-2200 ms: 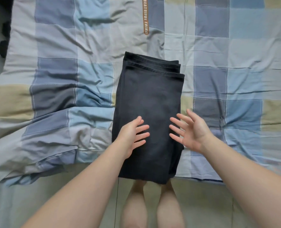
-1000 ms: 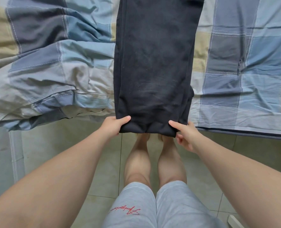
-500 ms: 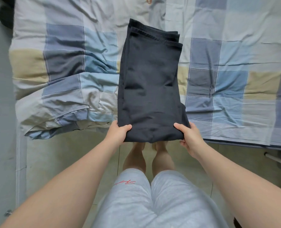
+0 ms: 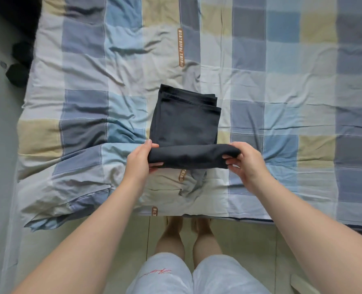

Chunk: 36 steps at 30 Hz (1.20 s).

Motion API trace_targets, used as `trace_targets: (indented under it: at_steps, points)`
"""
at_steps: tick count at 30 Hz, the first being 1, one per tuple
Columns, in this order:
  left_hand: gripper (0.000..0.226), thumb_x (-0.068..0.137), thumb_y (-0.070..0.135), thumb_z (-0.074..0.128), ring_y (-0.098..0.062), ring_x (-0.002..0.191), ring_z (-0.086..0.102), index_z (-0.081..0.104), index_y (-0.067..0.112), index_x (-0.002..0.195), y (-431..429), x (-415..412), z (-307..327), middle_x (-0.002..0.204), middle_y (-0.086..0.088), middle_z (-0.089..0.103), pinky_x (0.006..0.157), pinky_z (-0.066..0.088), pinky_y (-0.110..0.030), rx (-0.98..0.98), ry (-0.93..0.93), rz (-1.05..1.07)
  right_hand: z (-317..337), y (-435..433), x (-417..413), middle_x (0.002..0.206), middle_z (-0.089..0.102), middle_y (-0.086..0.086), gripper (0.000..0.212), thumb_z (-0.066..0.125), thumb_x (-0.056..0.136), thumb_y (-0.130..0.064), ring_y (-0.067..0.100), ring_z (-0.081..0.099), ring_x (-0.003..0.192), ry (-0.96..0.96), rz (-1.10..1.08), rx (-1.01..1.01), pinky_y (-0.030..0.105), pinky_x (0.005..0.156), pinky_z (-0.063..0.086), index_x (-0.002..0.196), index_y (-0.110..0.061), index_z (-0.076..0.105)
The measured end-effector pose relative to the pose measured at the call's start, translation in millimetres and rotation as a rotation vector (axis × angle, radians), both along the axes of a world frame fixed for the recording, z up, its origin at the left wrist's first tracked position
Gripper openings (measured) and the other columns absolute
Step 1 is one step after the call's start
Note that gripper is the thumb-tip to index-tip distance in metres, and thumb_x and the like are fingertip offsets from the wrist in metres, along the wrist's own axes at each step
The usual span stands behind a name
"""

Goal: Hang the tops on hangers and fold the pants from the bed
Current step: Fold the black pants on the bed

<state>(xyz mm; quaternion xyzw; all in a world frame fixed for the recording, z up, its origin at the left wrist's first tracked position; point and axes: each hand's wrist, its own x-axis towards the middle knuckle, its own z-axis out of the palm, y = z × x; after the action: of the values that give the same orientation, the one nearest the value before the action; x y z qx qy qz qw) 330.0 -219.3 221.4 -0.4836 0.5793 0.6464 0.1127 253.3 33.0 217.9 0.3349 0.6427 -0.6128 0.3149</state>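
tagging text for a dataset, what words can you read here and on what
"BEAUTIFUL THING": orange strip on the bed cover.
Only partly showing: second orange strip near the black pants.
Cut off: third strip at the bed's edge.
Too blurred: red script on the shorts.

I see black pants (image 4: 186,124) with no pattern on them. The bed cover (image 4: 281,81) is all squares: dark blue, light blue, grey, sandy yellow and white, with thin white stitch lines along some squares. A small orange-brown strip (image 4: 181,47) on the cover has pale letters on it. The shorts (image 4: 165,276) are light grey, and I can see thin red writing (image 4: 156,272) on one leg. The floor (image 4: 250,236) is pale cream tiles. Two lumps (image 4: 18,74) on the floor are black.
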Motion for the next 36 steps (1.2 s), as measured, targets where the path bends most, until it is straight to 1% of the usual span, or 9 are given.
trace_targets:
  at_steps: [2,8,15,17,19,23,30,33,36]
  points:
    - [0.038,0.103,0.051,0.042,-0.017,0.082,0.072,0.068,0.023,0.100,-5.0,-24.4,-5.7,0.105,-0.002,0.073,0.077,0.054,-0.034,0.020,-0.011,-0.013,-7.9,-7.5,-20.1,0.077,0.075,0.003,0.019,0.050,0.096,-0.030,0.015,0.064,0.072,-0.005,-0.011,-0.023,0.033,0.077,0.045,0.092,-0.021,0.067]
    - [0.041,0.103,0.058,0.033,-0.018,0.103,0.066,0.060,0.031,0.119,-18.0,-105.4,-31.9,0.102,0.009,0.077,0.085,0.049,-0.037,-0.015,0.028,-0.215,-45.9,-21.0,-82.6,0.101,0.078,-0.003,0.025,0.042,0.101,-0.027,0.018,0.064,0.109,0.018,-0.017,-0.039,0.039,0.090,0.048,0.120,-0.021,0.056]
    - [0.035,0.101,0.046,0.052,-0.012,0.112,0.061,0.056,0.023,0.126,-15.1,-185.6,-94.9,0.114,0.012,0.069,0.083,0.046,-0.025,-0.092,0.164,-0.307,-114.0,-39.0,-139.0,0.119,0.069,-0.012,0.034,0.059,0.093,-0.026,0.013,0.060,0.120,0.130,0.081,0.036,0.037,0.092,0.048,0.127,-0.027,0.053]
    - [0.065,0.096,0.043,0.062,-0.014,0.132,0.051,0.034,0.019,0.150,-11.4,-195.9,-117.9,0.140,0.007,0.057,0.104,0.044,-0.032,-0.149,0.173,-0.393,-135.4,-44.3,-145.1,0.140,0.056,-0.009,0.058,0.060,0.094,-0.028,0.013,0.051,0.132,0.146,0.179,0.057,0.038,0.106,0.041,0.146,-0.032,0.037]
    - [0.095,0.090,0.051,0.062,-0.017,0.147,0.032,0.004,0.027,0.160,-8.1,-191.9,-141.4,0.162,0.004,0.032,0.120,0.028,-0.043,-0.369,0.081,-0.674,-155.5,-51.1,-139.1,0.159,0.035,-0.005,0.082,0.059,0.096,-0.031,0.012,0.035,0.145,0.164,0.335,0.057,0.033,0.111,0.029,0.158,-0.040,0.006]
    - [0.076,0.097,0.061,0.038,-0.015,0.154,-0.007,0.001,0.039,0.159,-6.6,-161.8,-192.0,0.169,0.007,-0.009,0.123,0.006,-0.051,-0.927,-0.062,-1.193,-203.6,-61.0,-112.9,0.169,-0.001,-0.002,0.071,0.040,0.100,-0.056,0.016,0.001,0.155,0.352,0.953,0.500,0.046,0.123,0.009,0.157,-0.046,-0.001]
    - [0.073,0.097,0.060,0.039,-0.016,0.154,-0.011,0.006,0.039,0.159,-11.2,-143.7,-230.0,0.168,0.006,-0.012,0.123,0.007,-0.053,-1.038,0.047,-1.131,-246.9,-60.2,-84.9,0.167,-0.016,-0.001,0.068,0.026,0.099,-0.062,0.016,-0.012,0.154,0.535,1.124,0.746,0.047,0.123,-0.001,0.158,-0.042,-0.001]
    - [0.085,0.091,0.063,0.050,-0.023,0.155,0.000,0.010,0.034,0.160,-6.9,-133.7,-227.1,0.169,0.002,-0.006,0.122,0.014,-0.050,-1.123,0.046,-0.991,-243.3,-51.8,-82.8,0.169,-0.008,-0.003,0.071,0.040,0.098,-0.056,0.017,-0.005,0.154,0.595,0.984,0.727,0.044,0.122,0.004,0.159,-0.040,0.006]
    - [0.108,0.079,0.069,0.065,-0.029,0.151,0.018,0.004,0.030,0.159,-5.2,-129.6,-222.6,0.168,-0.003,0.003,0.117,0.026,-0.047,-0.980,-0.078,-0.714,-238.3,-39.1,-85.9,0.168,-0.002,-0.005,0.081,0.053,0.096,-0.051,0.017,0.002,0.154,0.515,0.716,0.644,0.043,0.122,0.009,0.159,-0.038,0.004]
